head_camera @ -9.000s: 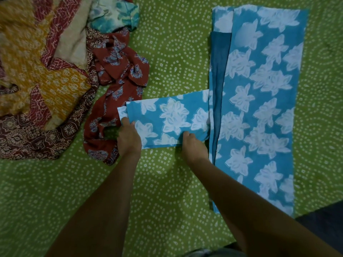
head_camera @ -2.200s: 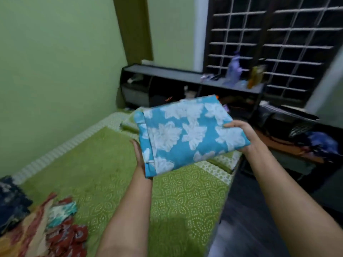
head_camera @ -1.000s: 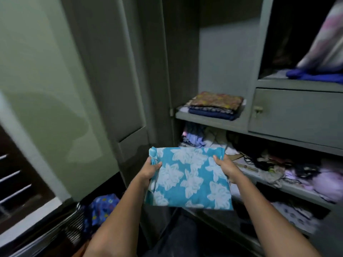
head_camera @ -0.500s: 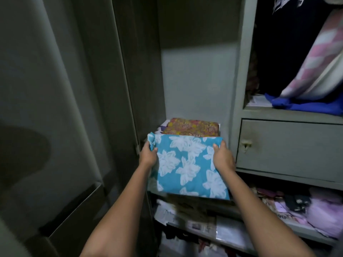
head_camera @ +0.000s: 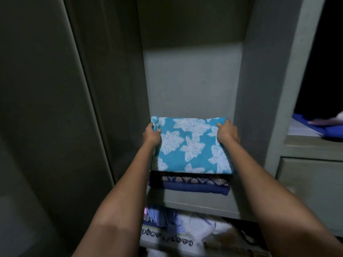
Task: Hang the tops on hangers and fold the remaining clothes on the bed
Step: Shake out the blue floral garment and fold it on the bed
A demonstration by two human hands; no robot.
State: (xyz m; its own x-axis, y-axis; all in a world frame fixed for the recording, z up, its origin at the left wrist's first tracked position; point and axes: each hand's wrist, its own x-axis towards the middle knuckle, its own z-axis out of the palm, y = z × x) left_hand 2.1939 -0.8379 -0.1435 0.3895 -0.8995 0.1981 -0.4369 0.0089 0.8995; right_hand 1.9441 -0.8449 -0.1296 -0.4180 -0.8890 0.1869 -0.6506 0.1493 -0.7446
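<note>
A: Where is the folded blue cloth [head_camera: 191, 145] held, and by what?

B: It is gripped at its two far corners. The left corner is bunched and pinched in the left hand [head_camera: 151, 135]; the right corner is clamped under the curled fingers of the right hand [head_camera: 227, 133]. Neither hand is spread flat.

A: How is the cloth laid relative to those grips?

B: Its long axis is run across, from one hand to the other. Most of its flat body is stretched back from the grips toward the person, so the near edge is left unsupported by either hand. That edge appears to be laid over the stack of folded clothes [head_camera: 191, 183] on the shelf [head_camera: 194, 204], though full contact beneath cannot be confirmed.

A: Which hand is nearer the shelf's back?

B: Both are set at almost the same depth; the right is perhaps slightly further in. The left hand is held just beside the cupboard's inner left wall [head_camera: 143, 89], the right just beside the upright panel [head_camera: 250, 89].

A: What is turned on that for the coming move?

B: It is judged that the cloth should be lowered squarely onto the stack, then released. Since the grips are at the far end, the fingers would need to be drawn back along each side without the folds being dragged open.
</note>
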